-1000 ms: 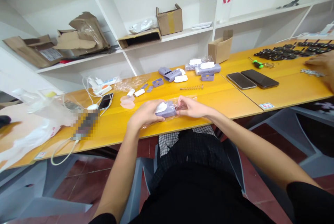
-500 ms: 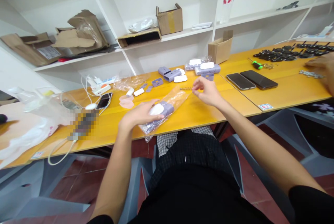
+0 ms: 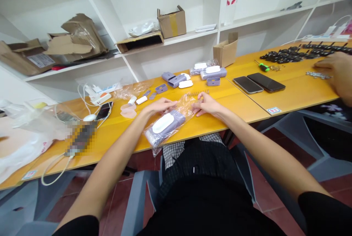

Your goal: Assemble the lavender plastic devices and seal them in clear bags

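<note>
A clear plastic bag [image 3: 189, 104] lies slanted on the table in front of me. Inside it is a purple-grey plastic casing [image 3: 180, 118] with a white oval part [image 3: 163, 123] on top. My left hand [image 3: 162, 106] is at the bag's far left edge, its fingertips closed on the film near the mouth. At the mouth's right side, my right hand [image 3: 206, 104] pinches the film between thumb and fingers. Just beyond the bag lies a row of small metal springs [image 3: 196, 93], partly behind my right hand.
Purple-grey casings [image 3: 176, 80], a white oval part [image 3: 186, 84] and small white pieces [image 3: 141, 99] lie farther back. Two phones [image 3: 266, 82], a green screwdriver [image 3: 264, 67] and black parts [image 3: 280, 57] are to the right. Another person's hand [image 3: 337, 71] is at far right.
My left hand has gone from on top of the bagged casing to the bag's far edge. My right hand has moved from the springs to the bag's mouth and taken hold of it.
</note>
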### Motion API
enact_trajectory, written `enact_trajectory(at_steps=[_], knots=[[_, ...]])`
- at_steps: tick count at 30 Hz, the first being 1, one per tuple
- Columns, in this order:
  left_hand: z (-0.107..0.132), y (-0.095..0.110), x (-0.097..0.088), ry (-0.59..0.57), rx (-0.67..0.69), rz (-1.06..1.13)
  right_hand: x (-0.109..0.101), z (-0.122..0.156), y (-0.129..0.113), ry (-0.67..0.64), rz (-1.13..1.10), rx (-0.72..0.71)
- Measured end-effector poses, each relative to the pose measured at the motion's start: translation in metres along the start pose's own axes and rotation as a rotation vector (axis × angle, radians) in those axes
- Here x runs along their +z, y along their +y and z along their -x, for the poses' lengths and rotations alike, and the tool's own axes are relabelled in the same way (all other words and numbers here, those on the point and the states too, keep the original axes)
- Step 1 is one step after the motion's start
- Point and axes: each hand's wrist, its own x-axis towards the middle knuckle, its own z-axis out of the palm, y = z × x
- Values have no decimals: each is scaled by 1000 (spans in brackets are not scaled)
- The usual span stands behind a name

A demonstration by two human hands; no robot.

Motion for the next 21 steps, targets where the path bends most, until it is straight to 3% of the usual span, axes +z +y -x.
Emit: enact_trajectory(at_steps=[2,4,6,10,12,21], knots=[[-14,6,2,-186,-29,-20,-4,-5,2,50,-105,-16],[-27,9,6,-264,6,-5,-11,-8,3,114,-176,-30],[-37,6,12,-208,60,49,-17,-10,2,157,-196,-25],[-46,-6,25,22,114,213,-21,-7,-2,111,-103,28],[-46,-10,29,84,124,280,-18,-7,-2,118,-37,18],[-44,-11,18,88,26,411,-11,-31,1,172,50,45]])
